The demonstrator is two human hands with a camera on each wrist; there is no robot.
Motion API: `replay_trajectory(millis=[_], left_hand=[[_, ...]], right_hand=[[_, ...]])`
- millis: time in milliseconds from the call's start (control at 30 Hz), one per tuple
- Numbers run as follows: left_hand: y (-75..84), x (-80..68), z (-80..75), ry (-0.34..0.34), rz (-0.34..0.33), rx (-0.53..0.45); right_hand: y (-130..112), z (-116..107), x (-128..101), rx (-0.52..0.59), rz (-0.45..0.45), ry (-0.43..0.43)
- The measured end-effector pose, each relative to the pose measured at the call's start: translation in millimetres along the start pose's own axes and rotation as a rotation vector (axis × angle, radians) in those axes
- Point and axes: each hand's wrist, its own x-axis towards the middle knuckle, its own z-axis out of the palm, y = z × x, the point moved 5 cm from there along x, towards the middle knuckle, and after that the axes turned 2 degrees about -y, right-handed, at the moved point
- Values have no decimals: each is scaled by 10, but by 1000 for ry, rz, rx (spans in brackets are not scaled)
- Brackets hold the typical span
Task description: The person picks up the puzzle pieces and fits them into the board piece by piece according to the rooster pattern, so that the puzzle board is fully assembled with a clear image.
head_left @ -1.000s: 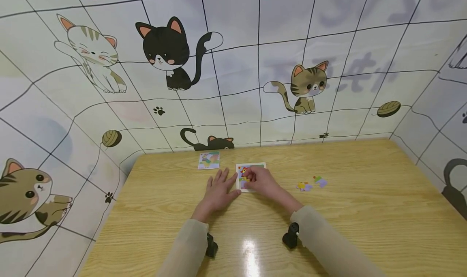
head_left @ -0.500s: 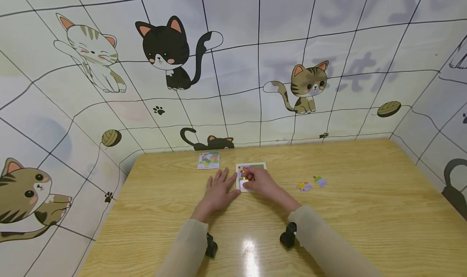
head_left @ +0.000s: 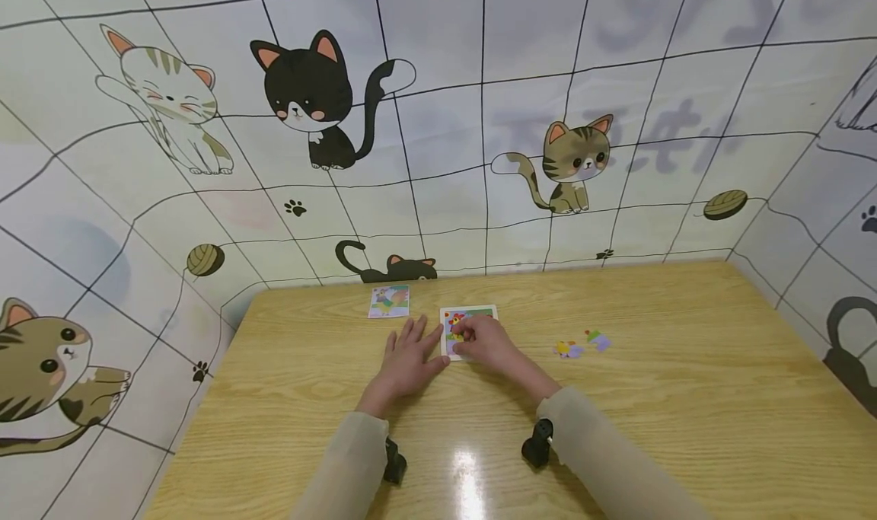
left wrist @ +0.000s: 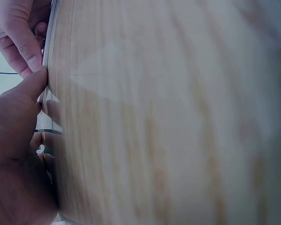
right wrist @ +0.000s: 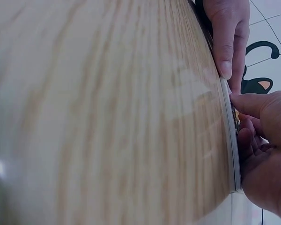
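Observation:
A small picture puzzle board (head_left: 481, 312) lies on the wooden table (head_left: 658, 398). My left hand (head_left: 411, 349) lies flat beside its left edge, fingers straight, the thumb (left wrist: 25, 93) touching the board's edge (left wrist: 48, 56). My right hand (head_left: 467, 334) is over the board with curled fingers and seems to pinch a puzzle piece against the picture; the piece itself is mostly hidden. In the right wrist view the right thumb and fingers (right wrist: 253, 136) curl over the board's edge (right wrist: 231, 140), and the left hand's fingers (right wrist: 227, 42) lie beyond.
Two loose puzzle pieces (head_left: 569, 349) (head_left: 598, 340) lie to the right of the board. A small picture card (head_left: 389, 301) lies at the back left. Walls with cat drawings (head_left: 311, 94) close in the table at the back and sides.
The right hand's fingers have shifted slightly over the left part of the board and now cover the yellow bit seen earlier. The left hand has stayed put.

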Motion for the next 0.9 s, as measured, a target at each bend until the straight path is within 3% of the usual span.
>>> replay_trajectory(millis=[400, 900], left_hand=[[15, -11, 13, -3, 3, -5], [13, -8, -12, -1, -1, 7]], right_hand=[[30, 41, -44, -20, -4, 59], [12, 22, -60, -51, -36, 5]])
